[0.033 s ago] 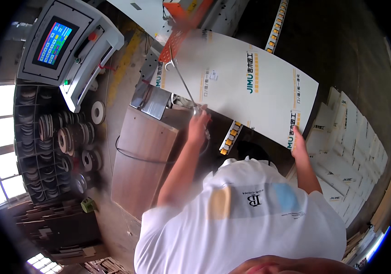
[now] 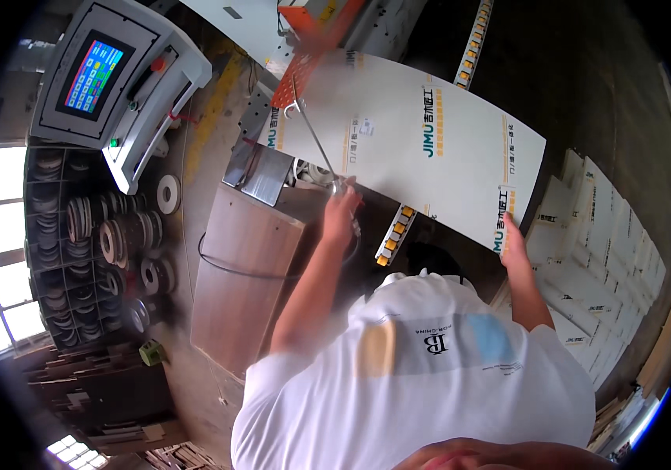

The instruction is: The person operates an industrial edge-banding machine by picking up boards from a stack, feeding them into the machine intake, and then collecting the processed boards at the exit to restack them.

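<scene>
My left hand is closed around an air blow gun. Its long thin metal tube reaches forward over the left part of a white printed panel. A small hook sticks out near the tube's far end. At the panel's near right corner, my right hand grips the edge, thumb on top and the other fingers hidden beneath. The panel lies tilted across the machine, its left end beside a red perforated guard. A dark hose loops below my left forearm.
Under the panel runs a roller rail with yellow rollers. A brown wooden box stands at my left. Further left are a control console with a lit screen and a rack of edge-band rolls. Stacked white panels lie at right.
</scene>
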Demonstrator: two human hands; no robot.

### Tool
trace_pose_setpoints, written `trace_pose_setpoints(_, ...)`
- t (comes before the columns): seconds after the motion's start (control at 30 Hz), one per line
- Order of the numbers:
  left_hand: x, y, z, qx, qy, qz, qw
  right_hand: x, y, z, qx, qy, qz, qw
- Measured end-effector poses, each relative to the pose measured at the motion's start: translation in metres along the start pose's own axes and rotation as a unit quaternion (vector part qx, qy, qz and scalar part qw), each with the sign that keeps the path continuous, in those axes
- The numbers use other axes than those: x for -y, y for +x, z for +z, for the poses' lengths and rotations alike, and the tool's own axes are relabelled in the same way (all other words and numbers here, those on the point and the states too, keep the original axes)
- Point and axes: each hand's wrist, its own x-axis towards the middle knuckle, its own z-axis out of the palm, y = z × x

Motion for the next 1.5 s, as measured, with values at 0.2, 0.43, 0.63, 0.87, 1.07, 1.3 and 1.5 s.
trace_pose_setpoints(0.2,-0.005,0.004,-0.013,0.015,0.163,0.012,0.986,-0.026,0.027,-0.015,-0.024,0.009,-0.022,0.999)
trace_pose_setpoints(0.43,-0.004,-0.044,0.03,0.227,0.767,0.187,0.57,-0.038,0.041,-0.038,-0.072,0.195,-0.115,0.971)
trace_pose_setpoints(0.63,0.047,-0.095,-0.005,0.353,0.821,-0.095,0.438,-0.222,-0.051,-0.119,-0.263,0.355,-0.06,0.895)
trace_pose_setpoints(0.87,0.139,-0.086,-0.014,0.411,0.804,-0.095,0.42,-0.407,-0.146,-0.217,-0.38,0.254,0.086,0.885)
trace_pose_setpoints(1.07,0.208,-0.123,0.074,0.459,0.819,-0.154,0.309,-0.465,-0.147,-0.283,-0.43,-0.017,0.164,0.887)
trace_pose_setpoints(1.3,0.311,-0.151,0.128,0.504,0.838,-0.108,0.18,-0.442,-0.096,-0.37,-0.518,-0.112,0.172,0.83)
trace_pose_setpoints(1.5,0.389,-0.139,0.127,0.406,0.815,-0.072,0.408,-0.436,-0.085,-0.38,-0.545,-0.146,0.144,0.813)
